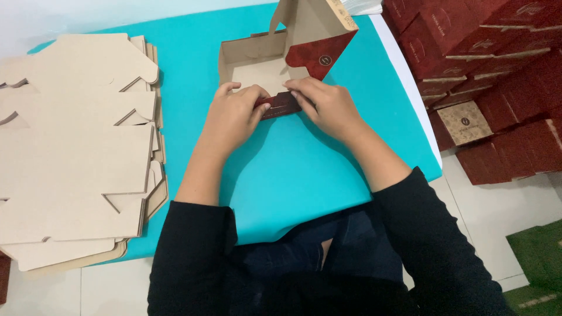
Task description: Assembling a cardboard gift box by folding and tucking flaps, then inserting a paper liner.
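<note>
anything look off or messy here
Nothing looks damaged or spilled. Both hands, left and right, press the near flap of a half-folded box on the teal table. The only untidy bit: the stack of flat blanks is fanned unevenly and overhangs the table's near edge.

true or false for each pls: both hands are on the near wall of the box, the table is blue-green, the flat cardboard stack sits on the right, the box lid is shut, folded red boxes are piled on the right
1. Left hand and right hand both press the near wall of the box: true.
2. The table is blue-green: true.
3. The flat cardboard stack sits on the right: false, it lies on the left.
4. The box lid is shut: false, the lid stands up, open.
5. Folded red boxes are piled on the right: true.
</note>
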